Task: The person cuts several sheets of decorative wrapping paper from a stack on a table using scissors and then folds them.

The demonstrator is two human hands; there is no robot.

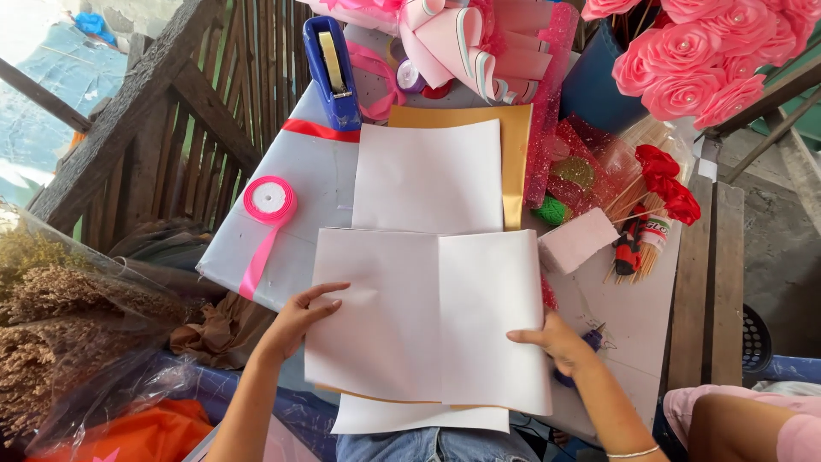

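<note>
Paper fills the middle of my view: a large white folded sheet (432, 321) lies open on a pale grey table (316, 175), with a crease running down its centre. My left hand (301, 316) rests flat on the sheet's left edge, fingers spread and pressing rather than pinching. My right hand (560, 342) holds the right edge near the lower corner, thumb on top of the paper and fingers hidden beneath, so it looks clamped on the sheet. Another white sheet (428, 175) lies just beyond, overlapping a tan sheet (513, 154), and more white paper (419, 417) pokes out underneath, nearest my lap. On the table's left side sits a spool of pink ribbon (269, 199), its loose end trailing toward me over the edge. At the far end a blue stapler (332, 73) stands beside a strip of red ribbon (321, 130). To the right I see pink paper roses (697, 64), smaller red roses (671, 184) on sticks, glittery red wrapping (581, 162) and a small pale pink block (577, 239). Surroundings look like an outdoor workspace: a dark wooden slatted fence (184, 120) runs along the left, dried brown plants in clear plastic (60, 329) sit at lower left, and weathered wooden planks (710, 282) border the table on the right.
</note>
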